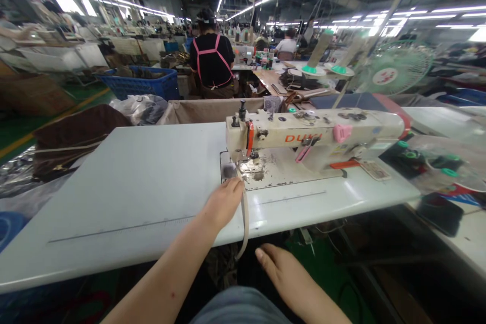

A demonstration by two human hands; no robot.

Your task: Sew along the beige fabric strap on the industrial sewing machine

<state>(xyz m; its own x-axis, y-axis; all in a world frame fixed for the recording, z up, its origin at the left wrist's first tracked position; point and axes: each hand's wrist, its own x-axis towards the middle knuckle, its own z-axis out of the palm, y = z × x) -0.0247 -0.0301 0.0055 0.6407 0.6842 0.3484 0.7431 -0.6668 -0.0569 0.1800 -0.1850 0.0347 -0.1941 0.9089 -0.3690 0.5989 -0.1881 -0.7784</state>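
A narrow beige strap [246, 217] runs from the needle area of the sewing machine [315, 134] over the table's front edge and hangs down. My left hand [225, 202] is closed on the strap just in front of the presser foot, fingertips pointing at the machine bed; its fingers partly hide the strap. Below the table edge, to the right of the hanging strap end, my right hand [280, 267] is loosely open, thumb a little apart from the curled fingers. Nothing shows in it, and it does not touch the strap.
The white sewing table [152, 177] has a ruler line along its front. Thread cones [436, 177] and a dark phone-like slab [440, 215] lie at the right. A green fan [398, 73] stands behind them. Ahead, a person in a pink-strapped apron [212, 61] faces away, near a blue crate [142, 83].
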